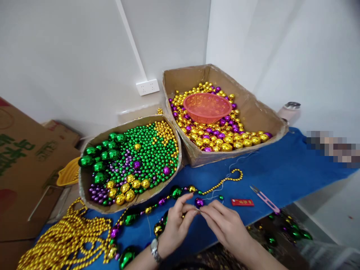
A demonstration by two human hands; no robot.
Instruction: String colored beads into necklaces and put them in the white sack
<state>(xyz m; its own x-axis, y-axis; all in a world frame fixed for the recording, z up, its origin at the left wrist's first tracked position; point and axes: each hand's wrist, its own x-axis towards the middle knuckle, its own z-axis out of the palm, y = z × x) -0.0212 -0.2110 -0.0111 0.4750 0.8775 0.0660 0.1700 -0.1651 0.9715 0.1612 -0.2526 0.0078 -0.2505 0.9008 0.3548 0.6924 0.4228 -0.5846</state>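
My left hand (180,217) and my right hand (225,219) meet fingertip to fingertip over the blue cloth, both pinched. Whatever is between the fingertips is too small to make out. A shiny purple bead (199,202) sits just beyond them; whether they touch it is unclear. Thin pale thread (213,197) runs near it toward a small green bead (221,197). Behind my left hand lies a strand of mixed green, purple and gold beads (176,192), which leads into a chain of small gold beads (218,185). A watch (155,250) is on my left wrist.
A box of small beads (180,165) stands left, a larger box (247,90) behind holds a red basket (206,108). Gold bead chains (70,236) are heaped left. A red packet (242,202) and pink thread snips (267,200) lie right. A bottle (291,110) stands behind.
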